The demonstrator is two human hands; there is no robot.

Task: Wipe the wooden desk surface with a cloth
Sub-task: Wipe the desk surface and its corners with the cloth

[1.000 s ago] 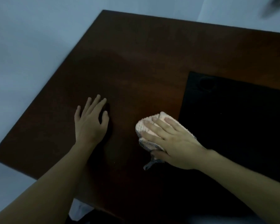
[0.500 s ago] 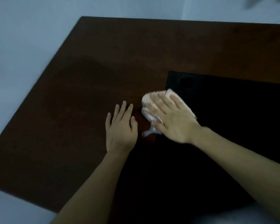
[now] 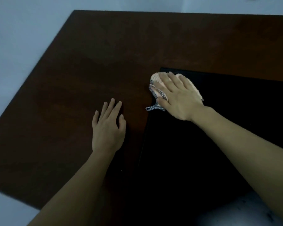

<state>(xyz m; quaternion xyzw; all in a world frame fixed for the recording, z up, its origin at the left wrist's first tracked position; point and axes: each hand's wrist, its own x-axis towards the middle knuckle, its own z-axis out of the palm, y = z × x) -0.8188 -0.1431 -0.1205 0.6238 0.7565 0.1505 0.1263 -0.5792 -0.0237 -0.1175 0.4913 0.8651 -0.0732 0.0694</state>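
two bare hands (image 3: 108,128) are on the wooden desk (image 3: 88,62), both palm down. left hand sits flat on bare wood at about 7 o'clock from frame centre, fingers straight and slightly spread, pointing toward 12 o'clock, holding nothing. right hand (image 3: 178,98) lies on top of the cloth (image 3: 157,79) at about 2 o'clock from the left hand, fingers extended and pressing down on it rather than curled round it; thumb lies along the cloth's 7 o'clock edge. cloth is a peach, fluffy pad with a checked black-and-white trim, and a trim loop (image 3: 153,108) sticks out at 7 o'clock below the thumb. cloth sits right at the 10 o'clock corner of a black mat (image 3: 235,111), straddling the boundary: part on wood, part on the mat, exact split hidden under the hand. the mat covers the desk's 3 to 6 o'clock region, and the right forearm crosses over it from 5 o'clock. left forearm comes in from 7 o'clock over the wood. hands are near each other but apart, with a strip of wood and the mat's left edge between them. desk is dark reddish brown, dimly lit, with pale floor (image 3: 15,46) visible past its edges at 9 to 11 o'clock and at 7 o'clock. desk's far edge runs along 12 o'clock.
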